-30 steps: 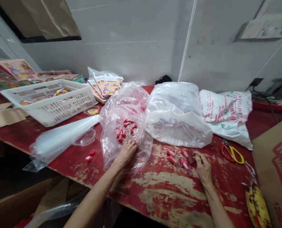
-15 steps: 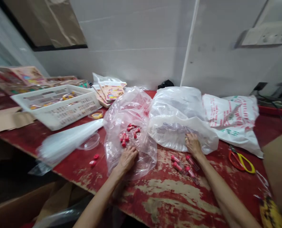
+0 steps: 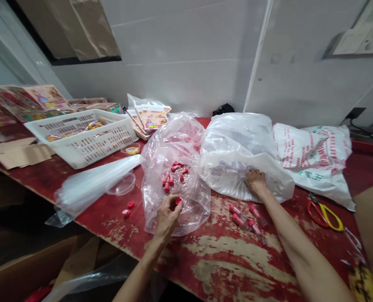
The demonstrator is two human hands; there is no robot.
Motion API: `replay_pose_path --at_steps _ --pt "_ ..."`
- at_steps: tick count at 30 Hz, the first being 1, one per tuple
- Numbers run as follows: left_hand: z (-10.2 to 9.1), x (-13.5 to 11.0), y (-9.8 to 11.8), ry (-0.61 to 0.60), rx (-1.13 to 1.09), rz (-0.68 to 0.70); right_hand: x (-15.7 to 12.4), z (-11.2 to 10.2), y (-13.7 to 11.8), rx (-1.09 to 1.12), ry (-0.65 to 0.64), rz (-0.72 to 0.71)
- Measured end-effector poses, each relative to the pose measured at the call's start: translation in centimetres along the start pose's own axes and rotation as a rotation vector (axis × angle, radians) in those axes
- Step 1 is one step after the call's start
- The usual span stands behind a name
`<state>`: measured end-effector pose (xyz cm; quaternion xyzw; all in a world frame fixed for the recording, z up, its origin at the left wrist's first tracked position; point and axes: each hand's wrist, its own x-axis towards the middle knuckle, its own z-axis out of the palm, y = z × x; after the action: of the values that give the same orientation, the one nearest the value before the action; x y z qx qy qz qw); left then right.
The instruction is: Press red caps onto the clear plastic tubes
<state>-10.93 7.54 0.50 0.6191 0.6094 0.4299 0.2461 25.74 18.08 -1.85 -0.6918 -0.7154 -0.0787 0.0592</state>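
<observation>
My left hand [image 3: 167, 216] hangs over the front of a clear plastic bag [image 3: 177, 209], with a red cap [image 3: 178, 201] pinched at its fingertips. Several more red caps [image 3: 174, 176] lie inside that bag. My right hand [image 3: 256, 182] rests at the fold of a second plastic bag [image 3: 246, 184], its fingertips hidden by the plastic beside clear tubes [image 3: 232, 167]. Just below that hand, several red-capped tubes [image 3: 246, 218] lie on the worn red table [image 3: 211, 247]. Two loose red caps [image 3: 128, 208] sit left of the first bag.
A white slotted basket [image 3: 82, 140] holds small packets at the left, beside printed cards [image 3: 151, 117]. Flat clear bags [image 3: 92, 184] and a clear lid [image 3: 121, 184] lie nearby. Right stand a white woven sack [image 3: 315, 159], red-yellow scissors [image 3: 323, 216] and a banana [image 3: 364, 285].
My left hand has lifted slightly, now with a red cap at its fingertips. My right hand has stayed at the second bag's fold. The whole view has shifted slightly.
</observation>
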Motion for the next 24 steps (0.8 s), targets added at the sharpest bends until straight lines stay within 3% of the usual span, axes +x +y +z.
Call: replay_pose_path --at_steps 3,7,11,13,16,24 --pt "1.3 -2.0 1.9 -0.04 -0.573 -0.242 -0.5 -0.9 -0.3 0.042 -0.019 -0.043" --pt "2.7 -4.2 4.1 -0.097 -0.93 -0.438 -3.6 -2.1 -2.1 0.155 -0.006 -0.106" --pt "3.8 -5.7 5.6 -0.092 -1.056 -0.534 -10.3 -3.6 -4.3 0.337 -0.018 -0.288" --pt "4.6 -6.5 6.1 -0.089 -1.091 -0.537 -14.0 -4.4 -5.3 0.533 0.067 -0.419" --pt "6.1 -7.9 6.6 -0.093 -1.09 -0.541 -18.1 -5.2 -6.7 0.67 0.184 -0.45" --pt "7.8 -10.3 6.6 -0.087 -1.017 -0.606 -20.9 -5.0 -8.4 0.631 0.252 -0.346"
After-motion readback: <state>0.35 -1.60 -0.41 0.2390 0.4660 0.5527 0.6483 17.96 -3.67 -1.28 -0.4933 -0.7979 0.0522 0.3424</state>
